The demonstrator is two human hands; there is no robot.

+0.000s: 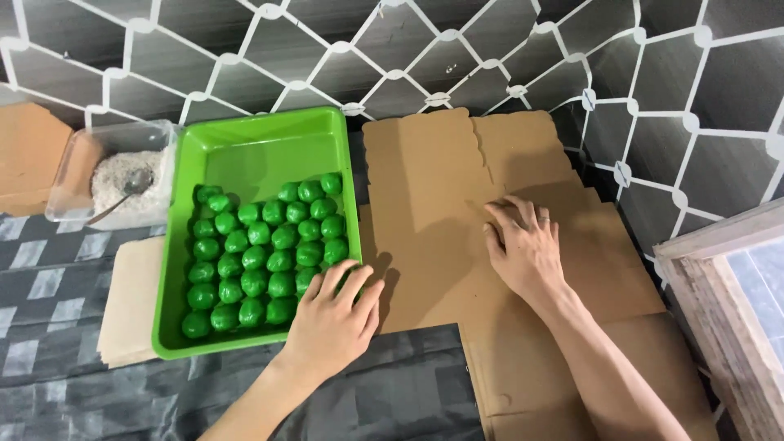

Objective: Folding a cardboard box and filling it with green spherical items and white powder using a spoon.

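Green balls (265, 257) under left hand (331, 318)

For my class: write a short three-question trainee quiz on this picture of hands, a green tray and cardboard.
1. True or false: the left hand rests on the green tray at its near right corner.
2. What lies under the right hand? A) flattened cardboard B) a metal pan C) a towel
3. Fill in: the clear tub left of the tray holds white powder and a ____.

Key
1. True; it covers some green balls.
2. A
3. Spoon
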